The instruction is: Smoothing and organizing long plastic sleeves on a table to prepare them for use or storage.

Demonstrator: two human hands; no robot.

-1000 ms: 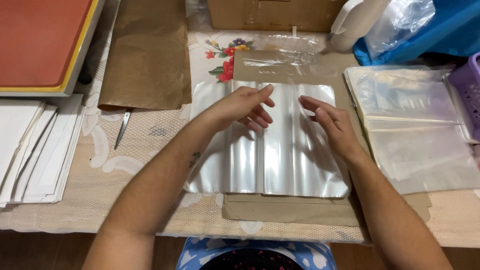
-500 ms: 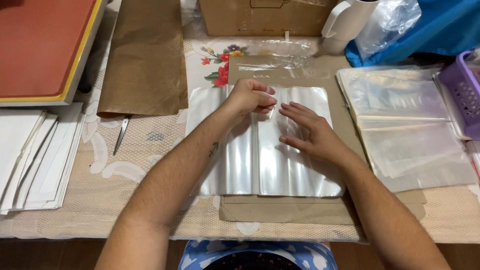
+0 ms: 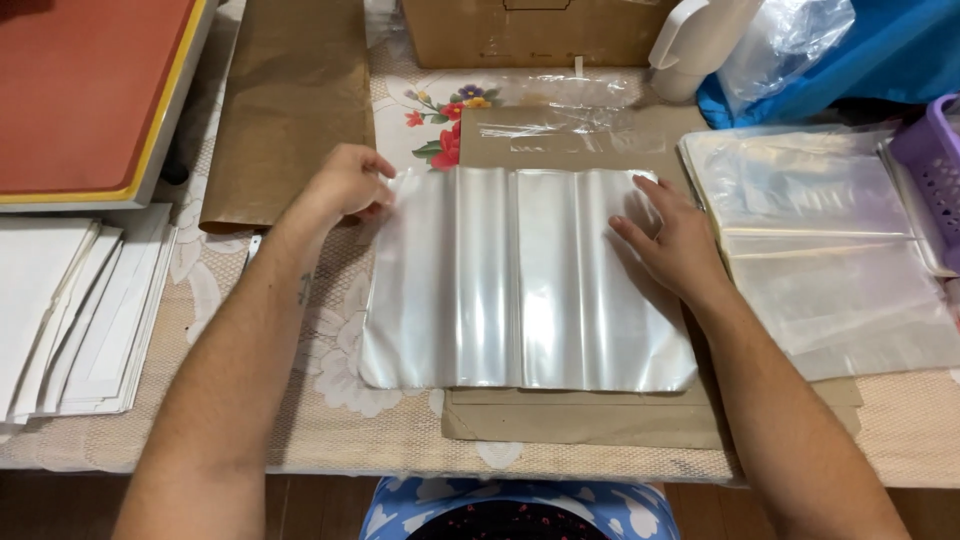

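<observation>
On the far left of the table lies a stack of white sheets (image 3: 70, 310), with a red board (image 3: 90, 90) edged in yellow above it and a brown paper sheet (image 3: 295, 110) beside that. Next comes the left hand (image 3: 345, 185), its fingers curled shut on the upper left corner of a clear plastic sleeve (image 3: 520, 280), which lies flat across the middle of the table, partly over a second brown paper sheet (image 3: 600, 420). Ridges run down the sleeve from top to bottom. To flatten it well, the pinched corner likely needs a steady hold while the other palm presses outward along the ridges, not across them. The right hand (image 3: 675, 240) lies open, palm down, on the sleeve's upper right part. Further right sits a pile of clear plastic bags (image 3: 820, 240), close enough for edges to overlap, and a purple basket (image 3: 930, 150) at the frame's edge. Behind stand a cardboard box (image 3: 540, 30), a white jug (image 3: 700, 40) and blue cloth (image 3: 880, 50); loose plastic wrap (image 3: 570, 125) lies just above the sleeve.
</observation>
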